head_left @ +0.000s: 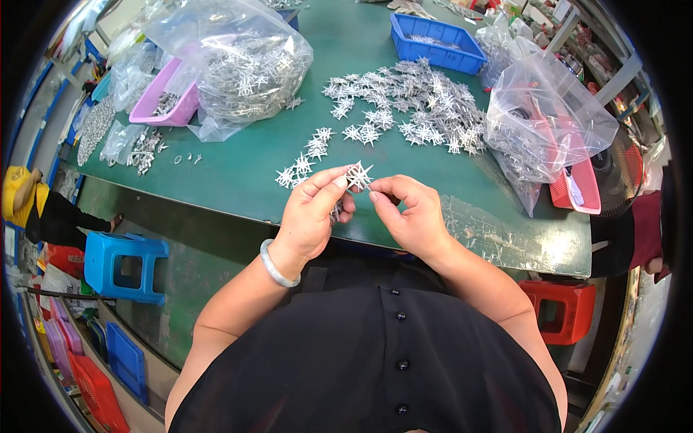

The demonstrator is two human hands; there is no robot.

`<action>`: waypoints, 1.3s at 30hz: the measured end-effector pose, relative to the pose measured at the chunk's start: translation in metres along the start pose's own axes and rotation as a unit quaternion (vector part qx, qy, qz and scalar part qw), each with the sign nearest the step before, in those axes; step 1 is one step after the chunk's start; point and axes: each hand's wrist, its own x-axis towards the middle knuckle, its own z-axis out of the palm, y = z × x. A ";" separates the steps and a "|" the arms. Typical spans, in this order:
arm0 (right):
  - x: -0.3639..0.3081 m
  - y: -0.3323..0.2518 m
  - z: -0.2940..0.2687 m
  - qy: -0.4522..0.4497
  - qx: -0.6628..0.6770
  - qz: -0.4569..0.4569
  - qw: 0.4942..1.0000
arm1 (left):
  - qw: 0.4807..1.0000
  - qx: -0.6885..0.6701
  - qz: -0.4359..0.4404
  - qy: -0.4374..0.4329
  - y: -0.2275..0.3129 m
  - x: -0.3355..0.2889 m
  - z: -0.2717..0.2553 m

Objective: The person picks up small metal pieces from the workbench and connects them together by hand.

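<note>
Between thumb and fingers, my left hand [309, 209] grips a silver star-shaped metal piece [359, 175] with several points. More silver metal shows under its curled fingers, partly hidden. Close by on the right, my right hand [413, 213] has thumb and forefinger pinched together at the piece's lower right edge; whether something tiny is between them I cannot make out. Just beyond my left hand, a few matching star pieces [294, 172] lie on the green table [245, 162]. A wide heap of the same stars [433, 101] spreads farther back.
A clear bag of metal pieces [249, 79] stands at the back left beside a pink basket [173, 94]. Another bag [530, 137] and a red basket [581, 189] are at right, a blue tray [438, 45] behind. Stools, one blue [126, 267], one red [570, 310], flank me; people stand at both sides.
</note>
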 end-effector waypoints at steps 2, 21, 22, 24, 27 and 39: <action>0.000 0.000 -0.001 -0.010 0.004 0.000 1.000 | 1.000 0.001 -0.004 0.002 0.001 0.001 -0.001; 0.047 0.031 0.021 -0.201 -0.100 0.023 0.974 | 0.959 -0.279 -0.039 -0.011 0.016 -0.007 -0.065; 0.055 0.033 0.026 -0.202 -0.117 0.007 0.972 | 0.959 -0.281 -0.037 -0.009 0.017 -0.009 -0.068; 0.072 0.037 0.036 -0.217 -0.131 0.024 0.967 | 0.969 -0.242 -0.032 0.048 0.017 -0.013 -0.072; 0.093 0.047 0.051 -0.194 -0.255 -0.003 0.947 | 0.975 -0.212 -0.028 0.061 0.022 -0.016 -0.069; 0.117 0.061 0.065 -0.215 -0.301 0.025 0.929 | 0.990 -0.105 -0.031 0.090 0.022 -0.016 -0.067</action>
